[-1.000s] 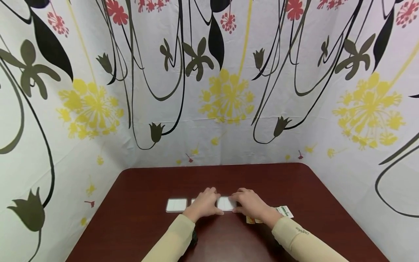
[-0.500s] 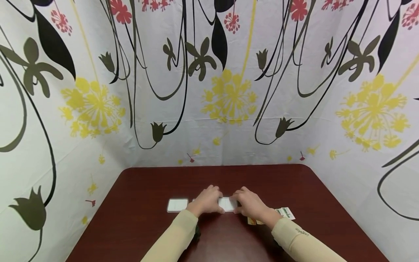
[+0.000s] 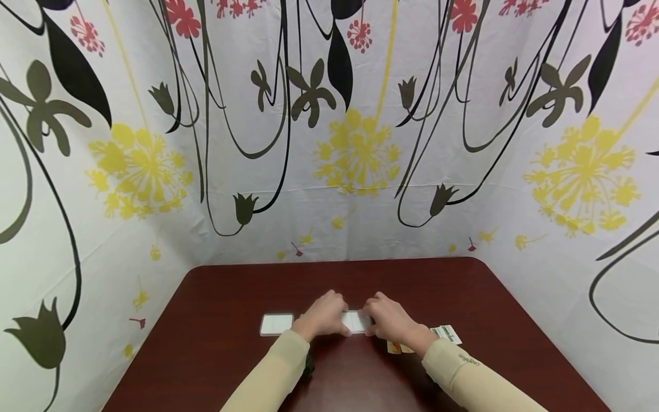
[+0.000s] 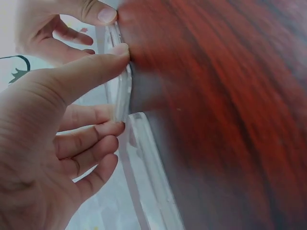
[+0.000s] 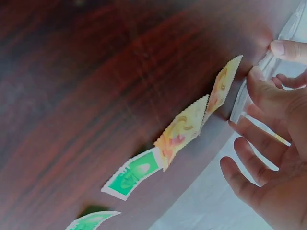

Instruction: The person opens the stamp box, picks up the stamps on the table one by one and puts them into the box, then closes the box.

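Both hands hold a flat, clear plastic case (image 3: pixel 354 321) with a white face, close over the dark red table. My left hand (image 3: pixel 323 316) pinches its left end; in the left wrist view the thumb lies on the upper edge and fingertips are at the lower corner. At the other end, my right hand (image 3: pixel 392 319) pinches the case between thumb and fingers. Beside it in the left wrist view lies a similar clear case (image 4: pixel 152 172), mostly hidden behind the left hand in the head view. Another white-faced case (image 3: pixel 276 324) lies farther left.
Near the right hand lie orange-yellow stamps (image 5: pixel 184 125) with perforated edges and green stamps (image 5: pixel 133 173), in a row under the right forearm. The table (image 3: pixel 231 292) meets a flower-printed curtain (image 3: pixel 355 229) at the back and sides.
Both hands keep their grip on the case, which stays in nearly the same place. The left hand has shifted slightly and covers more of the case behind it.
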